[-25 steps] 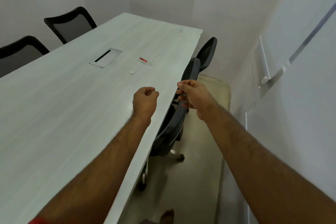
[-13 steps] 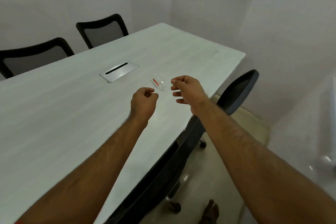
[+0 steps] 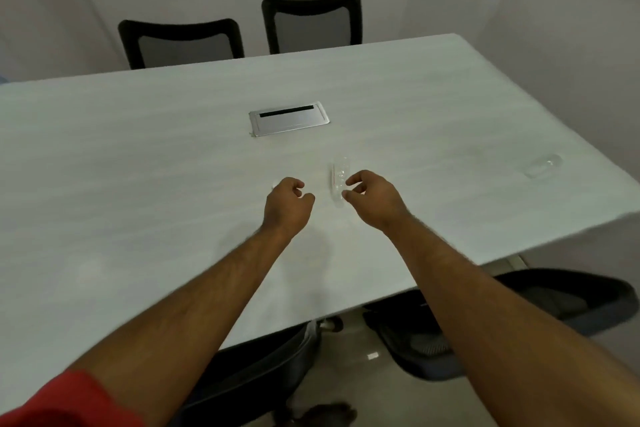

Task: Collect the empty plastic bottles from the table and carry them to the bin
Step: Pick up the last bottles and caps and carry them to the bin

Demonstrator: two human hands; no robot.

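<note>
Two bare hands reach out over a pale tabletop (image 3: 138, 166) toward a clear bottle (image 3: 340, 180).

The right hand (image 3: 372, 198) hovers with fingers curled and parted beside the bottle, perhaps just touching it. The left hand (image 3: 287, 206) is loosely fisted, holding nothing visible. A second bottle (image 3: 542, 166) lies near the right edge. No label can be read on either bottle in the blur.
</note>
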